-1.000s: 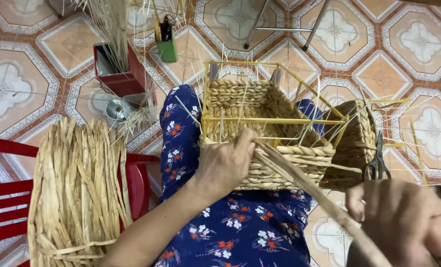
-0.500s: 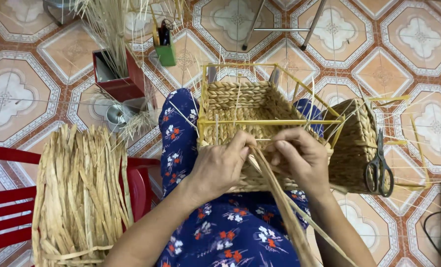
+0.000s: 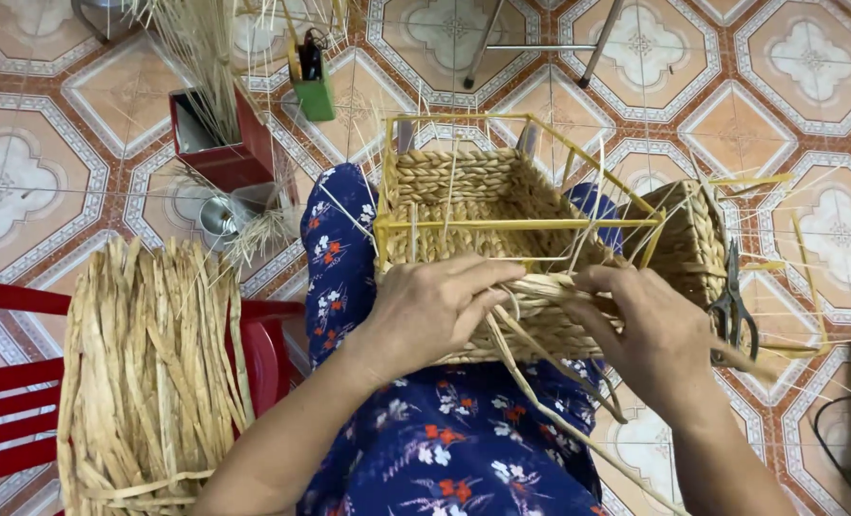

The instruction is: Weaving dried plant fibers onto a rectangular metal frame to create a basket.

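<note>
While on lap, hands point(image 3: 540, 315) at basket point(image 3: 464, 191)

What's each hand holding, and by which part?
Left hand steadies the woven basket at its near wall. Right hand pinches a straw strand beside the basket's near rim.

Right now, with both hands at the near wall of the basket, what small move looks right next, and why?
Probably pull the loose straw strand snug with the right hand while the left hand pins the weave. Both hands meet at the near wall of the half-woven basket on its yellow frame, and the strand trails slack over the lap, not yet tucked.
</note>
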